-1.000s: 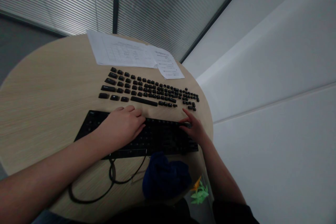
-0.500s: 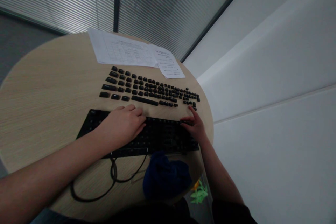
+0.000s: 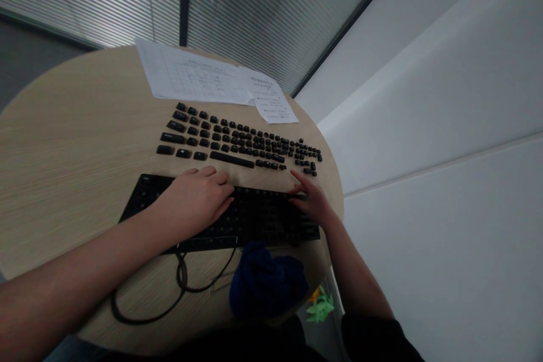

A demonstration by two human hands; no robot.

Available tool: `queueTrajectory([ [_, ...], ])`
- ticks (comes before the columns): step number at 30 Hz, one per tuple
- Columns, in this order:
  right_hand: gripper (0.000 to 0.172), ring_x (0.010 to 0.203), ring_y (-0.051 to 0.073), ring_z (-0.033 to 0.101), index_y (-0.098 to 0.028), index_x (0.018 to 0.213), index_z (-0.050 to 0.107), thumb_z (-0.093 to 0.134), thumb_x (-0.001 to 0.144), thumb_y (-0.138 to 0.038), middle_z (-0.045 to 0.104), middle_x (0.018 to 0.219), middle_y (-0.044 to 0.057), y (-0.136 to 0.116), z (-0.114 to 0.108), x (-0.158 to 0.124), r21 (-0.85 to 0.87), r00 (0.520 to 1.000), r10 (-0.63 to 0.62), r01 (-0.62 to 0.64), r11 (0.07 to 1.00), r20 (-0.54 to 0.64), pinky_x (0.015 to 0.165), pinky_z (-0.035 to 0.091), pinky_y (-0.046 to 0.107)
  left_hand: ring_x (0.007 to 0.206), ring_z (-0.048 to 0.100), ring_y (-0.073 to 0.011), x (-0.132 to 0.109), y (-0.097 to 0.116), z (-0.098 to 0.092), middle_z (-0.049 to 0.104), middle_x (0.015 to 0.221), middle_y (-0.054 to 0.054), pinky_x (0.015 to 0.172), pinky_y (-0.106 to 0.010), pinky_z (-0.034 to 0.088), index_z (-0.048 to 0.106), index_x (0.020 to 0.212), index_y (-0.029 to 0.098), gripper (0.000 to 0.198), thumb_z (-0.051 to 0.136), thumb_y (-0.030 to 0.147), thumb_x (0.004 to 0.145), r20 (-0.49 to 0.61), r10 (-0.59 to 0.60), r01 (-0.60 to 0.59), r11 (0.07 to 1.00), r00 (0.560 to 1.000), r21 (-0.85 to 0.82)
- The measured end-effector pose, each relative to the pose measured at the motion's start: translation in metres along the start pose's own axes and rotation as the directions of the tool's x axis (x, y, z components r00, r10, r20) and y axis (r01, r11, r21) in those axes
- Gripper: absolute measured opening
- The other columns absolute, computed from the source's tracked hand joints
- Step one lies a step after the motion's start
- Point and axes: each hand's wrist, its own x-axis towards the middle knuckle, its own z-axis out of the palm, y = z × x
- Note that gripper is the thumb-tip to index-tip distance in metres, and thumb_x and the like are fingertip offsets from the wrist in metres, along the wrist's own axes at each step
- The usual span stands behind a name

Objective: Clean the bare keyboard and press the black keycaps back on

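A black keyboard base [image 3: 258, 220] without keycaps lies near me on the round wooden table [image 3: 76, 141]. My left hand [image 3: 197, 201] rests flat on its middle-left part, fingers together and stretched forward. My right hand [image 3: 309, 201] sits at the base's right end, fingers extended toward its top edge; whether it pinches a keycap is too dark to tell. Beyond the base, several black loose keycaps [image 3: 237, 144] are laid out on the table in keyboard order.
Two printed paper sheets [image 3: 199, 76] lie at the table's far side. A black cable [image 3: 182, 288] loops near the front edge beside a dark blue cloth [image 3: 265, 285]. A green and orange object [image 3: 320, 305] lies on the floor. White wall stands at right.
My right hand shifted slightly along the right end of the keyboard base. The view moved a little; my left hand stayed put.
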Motion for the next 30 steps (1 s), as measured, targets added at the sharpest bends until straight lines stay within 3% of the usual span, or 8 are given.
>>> queueTrajectory([
  [6, 0.084, 0.105, 0.024, 0.073, -0.027, 0.153, 0.048, 0.08, 0.076, -0.02, 0.079, 0.094, 0.001, 0.008, -0.004, 0.009, 0.064, 0.994, 0.015, -0.022, 0.998, 0.106, 0.108, 0.05, 0.052, 0.091, 0.065, -0.0299, 0.0, -0.003, 0.003, 0.07, 0.092, -0.009, 0.077, -0.044, 0.053, 0.076, 0.096, 0.022, 0.022, 0.055, 0.031, 0.096, -0.013, 0.011, -0.012, 1.0, 1.0, -0.01],
  [10, 0.065, 0.125, 0.025, 0.066, -0.028, 0.143, 0.06, 0.081, 0.081, -0.032, 0.074, 0.126, 0.008, 0.014, -0.023, 0.017, 0.12, 0.988, -0.043, 0.025, 0.992, 0.147, 0.113, 0.047, 0.048, 0.088, 0.065, -0.0287, 0.0, -0.004, 0.005, 0.07, 0.089, -0.009, 0.075, -0.043, 0.052, 0.076, 0.091, 0.022, 0.019, 0.058, 0.028, 0.094, -0.049, 0.01, -0.012, 0.999, 0.999, -0.036],
  [14, 0.04, 0.123, 0.024, 0.066, -0.026, 0.129, 0.071, 0.071, 0.089, -0.034, 0.071, 0.133, 0.007, 0.024, -0.063, 0.06, -0.082, 0.997, 0.015, -0.021, 0.996, -0.069, 0.11, 0.05, 0.045, 0.086, 0.064, -0.0274, -0.001, -0.005, 0.005, 0.07, 0.088, -0.008, 0.075, -0.041, 0.052, 0.075, 0.089, 0.022, 0.017, 0.059, 0.027, 0.093, -0.061, 0.015, -0.018, 0.999, 0.998, -0.047],
  [18, 0.032, 0.124, 0.023, 0.065, -0.021, 0.12, 0.076, 0.065, 0.091, -0.024, 0.073, 0.13, 0.008, 0.046, -0.091, 0.124, -0.409, 0.966, 0.158, -0.23, 0.883, -0.203, 0.113, 0.046, 0.04, 0.087, 0.065, -0.0267, -0.001, -0.006, 0.005, 0.07, 0.088, -0.008, 0.076, -0.041, 0.052, 0.075, 0.088, 0.022, 0.017, 0.059, 0.026, 0.093, -0.065, 0.017, -0.02, 0.999, 0.998, -0.047],
  [23, 0.026, 0.108, 0.022, 0.072, -0.014, 0.11, 0.079, 0.067, 0.089, -0.021, 0.078, 0.113, 0.013, 0.074, -0.089, 0.18, -0.477, 0.934, 0.288, -0.355, 0.804, -0.209, 0.102, 0.05, 0.035, 0.085, 0.065, -0.0254, -0.002, -0.006, 0.004, 0.07, 0.088, -0.007, 0.075, -0.039, 0.051, 0.075, 0.086, 0.022, 0.013, 0.063, 0.022, 0.091, -0.083, 0.005, -0.011, 0.998, 0.997, -0.069],
  [30, 0.03, 0.088, 0.018, 0.074, -0.013, 0.111, 0.08, 0.074, 0.084, -0.026, 0.081, 0.101, 0.01, 0.088, -0.074, 0.207, -0.509, 0.92, 0.369, -0.381, 0.772, -0.129, 0.082, 0.053, 0.025, 0.084, 0.064, -0.0239, -0.002, -0.007, 0.007, 0.07, 0.087, -0.006, 0.075, -0.038, 0.049, 0.074, 0.083, 0.022, 0.01, 0.066, 0.022, 0.089, -0.088, 0.002, -0.011, 0.994, 0.996, -0.108],
])
